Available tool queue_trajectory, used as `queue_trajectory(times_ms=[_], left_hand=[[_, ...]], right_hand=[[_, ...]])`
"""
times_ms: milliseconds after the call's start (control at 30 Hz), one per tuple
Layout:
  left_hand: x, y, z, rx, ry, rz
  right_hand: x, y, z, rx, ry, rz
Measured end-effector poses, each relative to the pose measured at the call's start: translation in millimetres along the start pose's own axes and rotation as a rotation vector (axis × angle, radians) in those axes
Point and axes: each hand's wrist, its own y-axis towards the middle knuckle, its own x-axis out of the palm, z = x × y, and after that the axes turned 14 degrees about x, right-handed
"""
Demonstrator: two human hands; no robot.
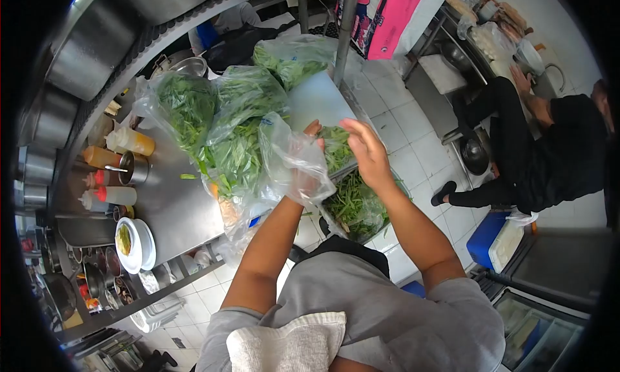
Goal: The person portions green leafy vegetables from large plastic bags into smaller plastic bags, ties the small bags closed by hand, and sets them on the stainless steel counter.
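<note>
Tabletop (174, 197): stainless steel; bagged leafy greens (248, 97).
Left hand (314, 132): partly behind clear bag (284, 149); finger grip indeterminable.
Right hand (368, 154): fingers extended, grasping nothing visible.

Worktop (184, 204): metal, smooth, grey. Three clear plastic bags of leafy greens lie across its far part: one at left (184, 104), one in the middle (248, 94), one at the far end (294, 65). The middle bag spills leaves towards the near edge. A pale cutting board (318, 99) lies flat beside the bags, on their right. One loose leaf (188, 176) rests on bare metal. Along the left side stand a metal pot (134, 172) with a spoon (116, 168) in it, a yellow squeeze bottle (139, 141), an orange squeeze bottle (101, 157) and a red-capped bottle (117, 195). White plates (148, 246) sit overlapping at the near-left edge.
</note>
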Motion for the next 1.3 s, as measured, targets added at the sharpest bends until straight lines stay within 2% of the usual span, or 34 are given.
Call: queue_trajectory(times_ms=[33,100,200,233,267,300,333,400,433,467,500,533,600,633,700,733,800,967,1033,1067,1133,1167,1200,1233,1267,1300], left_hand=[[0.2,0.8,-4.2,-0.008,-0.113,0.021],[6.7,4.2,-4.0,0.014,-0.051,0.082],[4.3,-1.4,-9.9,0.031,0.079,0.201],[-6.0,-7.4,-23.3,-0.173,0.013,-0.023],[-10.4,-13.1,-34.0,-0.374,-0.054,-0.246],[-7.5,-12.7,-26.1,-0.296,-0.043,-0.073],[-7.6,-14.9,-27.2,-0.298,-0.042,-0.073],[-7.0,-15.6,-31.1,-0.157,0.032,-0.069],[-7.1,-14.9,-30.0,-0.154,0.029,-0.067],[-6.6,-12.9,-29.2,-0.062,0.041,-0.033],[-6.0,-12.4,-29.7,0.024,0.054,0.000],[-6.4,-13.3,-30.9,0.020,0.054,0.002],[-7.2,-18.3,-34.0,-0.060,0.134,-0.233],[-4.9,-21.5,-34.9,-0.068,0.129,-0.240],[3.0,-18.4,-38.9,-0.021,0.064,-0.083],[2.8,-17.8,-39.4,-0.020,0.048,-0.074],[4.7,-16.0,-38.2,-0.032,0.013,-0.095],[11.0,-13.6,-37.0,-0.051,-0.086,-0.144],[9.8,-10.5,-32.2,-0.049,-0.108,-0.146],[6.6,-10.5,-30.4,-0.049,-0.109,-0.144],[-11.0,0.6,-9.1,-0.051,0.123,-0.286],[-10.3,-1.1,-11.0,-0.053,0.122,-0.294],[-8.6,-5.0,-12.0,0.032,0.416,-0.362],[-6.7,-4.1,-12.5,0.129,0.710,-0.419],[-5.0,-2.4,-13.7,0.136,0.705,-0.427],[-4.9,-0.2,-11.4,-0.032,0.423,-0.420]], right_hand=[[-0.9,6.2,6.6,-0.057,-0.227,0.032],[8.2,13.7,20.2,-0.256,-0.584,0.095],[27.7,23.6,27.3,-0.212,-0.624,0.098],[27.7,26.3,21.3,-0.105,-0.625,0.057],[25.6,30.9,15.9,-0.104,-0.627,0.055],[22.5,35.6,11.5,0.052,-0.602,-0.050],[19.6,40.3,9.6,0.206,-0.572,-0.153],[17.9,48.9,32.6,0.185,-0.544,-0.153],[21.2,51.4,39.4,0.280,-0.300,-0.152],[23.0,56.3,45.3,0.368,-0.058,-0.151],[28.3,57.7,43.4,0.358,0.057,-0.139],[33.1,59.4,42.3,0.362,0.055,-0.141],[43.3,60.6,37.4,0.354,0.357,-0.059],[49.2,57.7,31.3,0.364,0.359,-0.054],[59.7,58.3,16.8,0.105,-0.416,-0.212],[68.1,55.6,12.6,0.109,-0.413,-0.208],[84.3,49.6,6.0,-0.376,-1.026,-0.149],[71.5,40.5,17.4,-0.371,-0.986,-0.206],[60.4,42.1,17.1,-0.124,-0.670,-0.150],[55.7,41.9,17.4,-0.124,-0.672,-0.151],[52.6,39.8,-1.3,0.061,-0.455,-0.172],[59.2,35.3,10.2,-0.153,-0.575,-0.141],[66.3,29.9,10.0,-0.297,-0.780,-0.147],[73.9,24.7,10.7,-0.341,-0.860,-0.095],[78.5,21.1,11.3,-0.385,-0.942,-0.040],[78.2,18.4,7.9,-0.371,-0.943,-0.034]])
